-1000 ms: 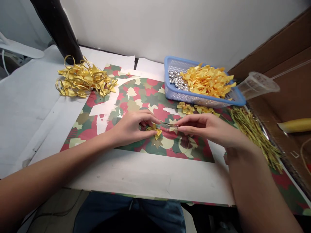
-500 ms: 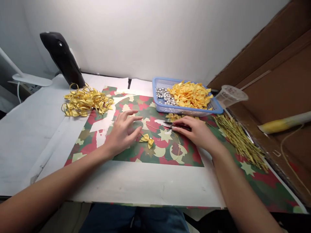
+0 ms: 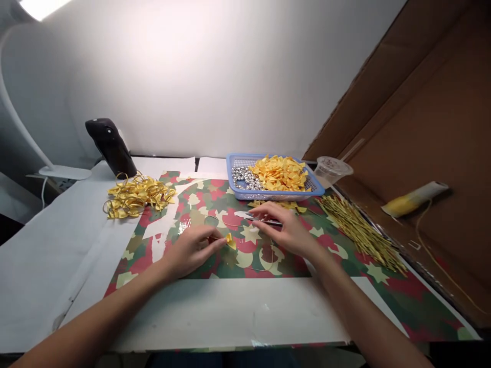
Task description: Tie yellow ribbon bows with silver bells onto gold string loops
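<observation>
My left hand (image 3: pixel 194 247) rests on the red and green patterned paper (image 3: pixel 199 204) and pinches a small yellow ribbon bow (image 3: pixel 230 240) at its fingertips. A thin gold wire runs from the bow across the paper. My right hand (image 3: pixel 286 230) lies palm down to the right of the bow, fingers curled over a small pair of metal pliers (image 3: pixel 264 220) on the paper.
A blue basket (image 3: pixel 245 194) at the back holds yellow bows and silver beads. A heap of finished gold bows (image 3: pixel 134 197) lies at the left, gold wire strips (image 3: pixel 356 230) at the right, with a clear plastic cup (image 3: pixel 332 169), a black stand (image 3: pixel 111 148) and a brown cardboard wall (image 3: pixel 422 128).
The camera has tilted up. My left hand let the bow lie, then pinched it again. My right hand moved back to the pliers beside the basket.
</observation>
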A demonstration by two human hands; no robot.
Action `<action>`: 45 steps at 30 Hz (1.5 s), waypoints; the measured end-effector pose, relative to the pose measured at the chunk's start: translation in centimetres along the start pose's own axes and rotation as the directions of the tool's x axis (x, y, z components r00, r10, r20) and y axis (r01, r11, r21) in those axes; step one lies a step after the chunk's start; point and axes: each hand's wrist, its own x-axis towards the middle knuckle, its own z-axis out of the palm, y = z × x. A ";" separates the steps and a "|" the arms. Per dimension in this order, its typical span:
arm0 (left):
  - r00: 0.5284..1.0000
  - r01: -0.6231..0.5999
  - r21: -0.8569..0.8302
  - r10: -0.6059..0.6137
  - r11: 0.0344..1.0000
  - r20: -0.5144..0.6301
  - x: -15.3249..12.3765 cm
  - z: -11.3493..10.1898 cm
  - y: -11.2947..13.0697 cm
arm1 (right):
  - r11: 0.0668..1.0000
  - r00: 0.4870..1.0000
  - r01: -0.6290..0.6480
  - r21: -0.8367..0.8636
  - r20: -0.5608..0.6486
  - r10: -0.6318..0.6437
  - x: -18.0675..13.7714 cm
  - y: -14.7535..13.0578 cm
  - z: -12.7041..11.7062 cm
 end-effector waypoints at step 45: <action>0.981 -0.038 0.044 0.046 0.998 -0.190 -0.9 0.1 0.7 | 0.854 0.998 0.029 0.520 -0.066 0.006 -0.9 -3.1 4.9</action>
